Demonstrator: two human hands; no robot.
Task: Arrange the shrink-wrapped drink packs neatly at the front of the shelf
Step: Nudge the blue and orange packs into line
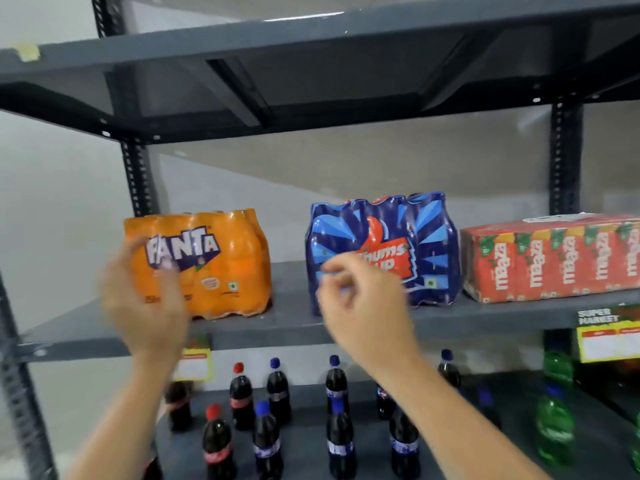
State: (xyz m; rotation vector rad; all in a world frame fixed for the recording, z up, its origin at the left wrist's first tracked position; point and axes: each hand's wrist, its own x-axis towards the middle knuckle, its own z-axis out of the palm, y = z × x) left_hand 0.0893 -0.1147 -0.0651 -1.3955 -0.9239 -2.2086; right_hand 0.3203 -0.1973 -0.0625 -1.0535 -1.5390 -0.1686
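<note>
While the left hand (145, 299) hovers blurred and spread wide at the orange pack's (211, 265) nine o'clock corner, the right hand (363, 306) hangs loosely curled, holding nothing, before the blue pack (415, 244) on the shelf (291, 317). Both look heavy, with slick film; cupping the lower sides seems safest. At three o'clock sits the red carton pack (554, 258).

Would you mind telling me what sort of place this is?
Probably a supermarket aisle: a grey metal shelf holds a Fanta pack and a Maaza carton pack, with a "Super Market" price tag on its edge.
</note>
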